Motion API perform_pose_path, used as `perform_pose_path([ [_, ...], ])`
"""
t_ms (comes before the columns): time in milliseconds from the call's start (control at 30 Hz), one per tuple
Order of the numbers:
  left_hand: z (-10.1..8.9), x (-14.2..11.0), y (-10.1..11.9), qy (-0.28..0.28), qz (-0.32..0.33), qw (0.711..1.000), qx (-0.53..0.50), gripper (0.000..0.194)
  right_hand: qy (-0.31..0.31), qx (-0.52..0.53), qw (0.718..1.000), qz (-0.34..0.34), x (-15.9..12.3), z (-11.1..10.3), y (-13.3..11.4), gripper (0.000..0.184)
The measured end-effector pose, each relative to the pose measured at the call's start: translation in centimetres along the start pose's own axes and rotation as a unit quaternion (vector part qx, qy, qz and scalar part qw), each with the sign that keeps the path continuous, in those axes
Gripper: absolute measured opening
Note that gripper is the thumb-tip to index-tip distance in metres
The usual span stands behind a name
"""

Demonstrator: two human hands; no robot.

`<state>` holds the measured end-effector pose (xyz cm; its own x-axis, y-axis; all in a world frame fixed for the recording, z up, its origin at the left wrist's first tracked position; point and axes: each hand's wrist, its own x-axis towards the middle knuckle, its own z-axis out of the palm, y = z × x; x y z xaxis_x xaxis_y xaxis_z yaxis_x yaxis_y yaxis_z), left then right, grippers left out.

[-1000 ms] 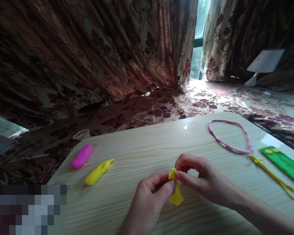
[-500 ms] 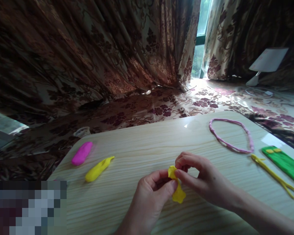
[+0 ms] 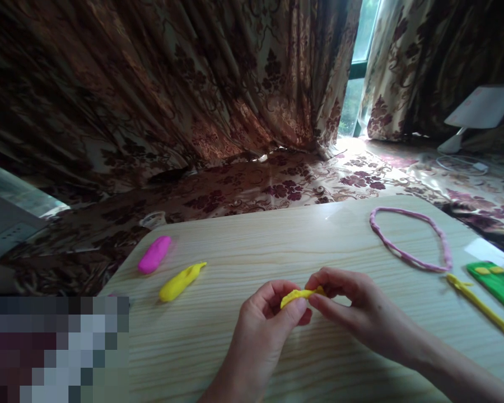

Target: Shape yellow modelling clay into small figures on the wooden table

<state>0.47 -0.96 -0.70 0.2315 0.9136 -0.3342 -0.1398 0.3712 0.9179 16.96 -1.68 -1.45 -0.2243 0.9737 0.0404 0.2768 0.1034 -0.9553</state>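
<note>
My left hand [image 3: 262, 330] and my right hand [image 3: 353, 310] meet over the middle of a pale wooden table [image 3: 243, 257]. Both pinch a small piece of yellow clay [image 3: 298, 294], now stretched flat and sideways between the fingertips. The left thumb and fingers close on its left end, the right fingers on its right end. A longer yellow clay lump [image 3: 180, 281] and a pink clay lump [image 3: 154, 254] lie apart at the table's left.
A pink clay ring [image 3: 411, 238] lies at the right back. Beside it are a thin yellow clay stem [image 3: 483, 308] and a green clay strip [image 3: 498, 284] with yellow bits. Patterned curtains hang behind; a white lamp [image 3: 474, 115] stands far right.
The small yellow piece hung down from the fingers before; now it is pulled up and lies level between both hands. The view has shifted slightly to the left.
</note>
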Motion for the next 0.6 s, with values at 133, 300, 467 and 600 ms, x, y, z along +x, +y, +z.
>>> perform_pose_path([
  [133,-0.27,0.35,0.04,-0.005,-0.007,1.0,-0.023,0.017,0.039,0.022,0.999,-0.015,-0.12,-0.01,0.69,0.023],
  [300,-0.75,0.78,-0.24,-0.018,-0.029,0.997,-0.062,0.021,0.029,0.015,0.998,-0.053,-0.35,-0.03,0.75,0.031],
  [467,-0.87,0.6,-0.17,-0.015,-0.019,0.999,-0.044,0.019,0.041,-0.039,0.993,-0.106,-0.18,-0.12,0.74,0.031],
  [600,-0.68,0.47,0.05,0.006,-0.009,1.0,-0.017,0.019,0.049,-0.06,0.991,-0.11,-0.03,-0.16,1.0,0.027],
])
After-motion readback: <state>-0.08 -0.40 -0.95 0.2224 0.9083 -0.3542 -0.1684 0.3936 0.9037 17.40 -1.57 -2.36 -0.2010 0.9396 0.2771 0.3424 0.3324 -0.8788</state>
